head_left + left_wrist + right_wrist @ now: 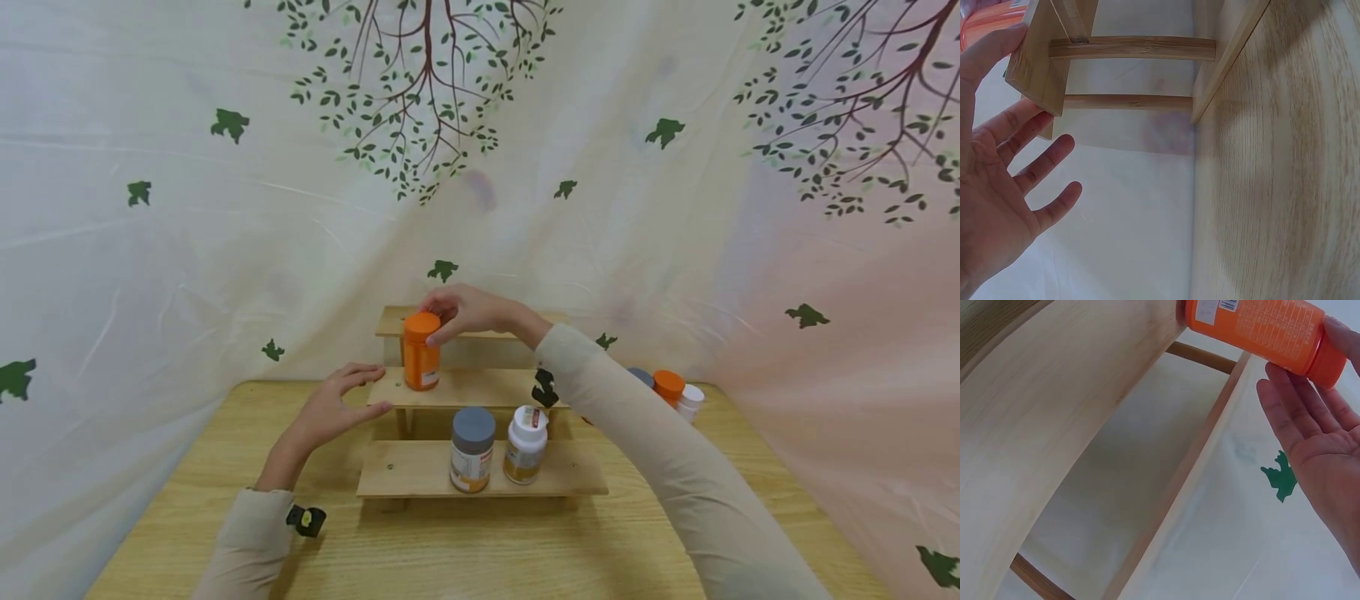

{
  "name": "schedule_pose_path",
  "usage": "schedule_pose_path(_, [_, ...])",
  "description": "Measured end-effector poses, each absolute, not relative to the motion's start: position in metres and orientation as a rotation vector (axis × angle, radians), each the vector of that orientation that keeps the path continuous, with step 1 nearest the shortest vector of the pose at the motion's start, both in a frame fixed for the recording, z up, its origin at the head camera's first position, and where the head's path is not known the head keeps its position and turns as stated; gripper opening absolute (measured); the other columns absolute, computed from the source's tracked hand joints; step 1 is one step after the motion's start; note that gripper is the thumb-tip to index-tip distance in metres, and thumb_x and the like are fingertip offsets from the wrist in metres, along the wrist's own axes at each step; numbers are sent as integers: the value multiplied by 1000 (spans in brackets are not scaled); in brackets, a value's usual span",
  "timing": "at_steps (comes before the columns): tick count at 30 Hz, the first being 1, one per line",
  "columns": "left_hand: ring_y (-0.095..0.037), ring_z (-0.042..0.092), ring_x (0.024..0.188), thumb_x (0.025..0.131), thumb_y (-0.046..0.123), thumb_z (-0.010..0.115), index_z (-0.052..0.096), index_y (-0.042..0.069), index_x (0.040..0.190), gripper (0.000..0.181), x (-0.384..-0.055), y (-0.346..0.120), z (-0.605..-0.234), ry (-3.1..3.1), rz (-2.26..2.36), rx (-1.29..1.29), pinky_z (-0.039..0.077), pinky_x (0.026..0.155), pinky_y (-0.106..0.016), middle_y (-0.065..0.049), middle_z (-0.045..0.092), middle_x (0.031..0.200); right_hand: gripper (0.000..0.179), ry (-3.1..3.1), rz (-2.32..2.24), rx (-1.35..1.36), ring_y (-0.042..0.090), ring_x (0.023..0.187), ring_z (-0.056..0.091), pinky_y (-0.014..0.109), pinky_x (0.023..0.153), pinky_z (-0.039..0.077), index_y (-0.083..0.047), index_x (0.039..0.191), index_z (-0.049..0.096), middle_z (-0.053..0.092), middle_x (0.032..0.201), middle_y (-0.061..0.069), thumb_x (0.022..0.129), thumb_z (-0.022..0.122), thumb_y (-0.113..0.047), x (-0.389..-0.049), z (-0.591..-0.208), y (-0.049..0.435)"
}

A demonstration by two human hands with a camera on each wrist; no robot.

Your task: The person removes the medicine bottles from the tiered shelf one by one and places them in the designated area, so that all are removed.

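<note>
An orange pill bottle [422, 354] with an orange cap stands upright at the left end of the middle step of a wooden tiered rack [480, 388]. My right hand [480, 310] holds it near the cap, thumb on one side and fingers on the other; in the right wrist view the bottle's base [1194, 314] meets the step. My left hand [330, 414] is beside the rack's left end, fingers spread. In the left wrist view, its thumb and index finger [1013, 122] touch or nearly touch the step's end, and it holds nothing.
On the lowest step stand a grey-capped jar [472, 450] and a white bottle [526, 446]. Behind my right forearm, partly hidden, are an orange-capped bottle [668, 386], a white-capped one [691, 400] and a grey-blue lid [642, 377]. A printed curtain [525, 233] hangs behind the wooden table [480, 554].
</note>
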State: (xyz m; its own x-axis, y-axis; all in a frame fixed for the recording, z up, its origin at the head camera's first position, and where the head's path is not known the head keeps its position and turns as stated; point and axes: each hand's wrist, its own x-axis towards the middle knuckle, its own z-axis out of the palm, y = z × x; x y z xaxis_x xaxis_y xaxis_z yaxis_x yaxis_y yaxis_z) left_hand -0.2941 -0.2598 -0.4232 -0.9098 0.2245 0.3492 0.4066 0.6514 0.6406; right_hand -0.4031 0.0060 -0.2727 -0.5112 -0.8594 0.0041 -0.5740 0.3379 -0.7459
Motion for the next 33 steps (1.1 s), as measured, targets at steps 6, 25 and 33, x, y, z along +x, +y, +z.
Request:
schedule_pose_path(6, [-35,57,126,88,43,80,61,12,142,66,-294,-259,-421,-2632,-1097,-518,47,104,-61,-8,58,144,41,2287,-1011,-1255,21,109,66,32,98,55,-7,127,63,70,121,9,90,78,-14,-403,-267,14])
schedule_pose_path(25, [-36,55,128,89,42,79,59,11,145,67,-292,-257,-422,-2640,-1072,-527,46,104,-61,-9,55,147,40,2259,-1224,-1273,27,108,68,39,95,58,-6,126,63,70,120,12,89,77,-11,-396,-240,55])
schedule_pose_path(33, [-38,54,129,90,42,78,57,10,146,67,-291,-256,-422,-2649,-1052,-526,45,104,-64,-11,54,148,39,2258,-1353,-1264,28,105,68,40,93,58,-5,127,63,70,118,11,89,75,-8,-394,-233,86])
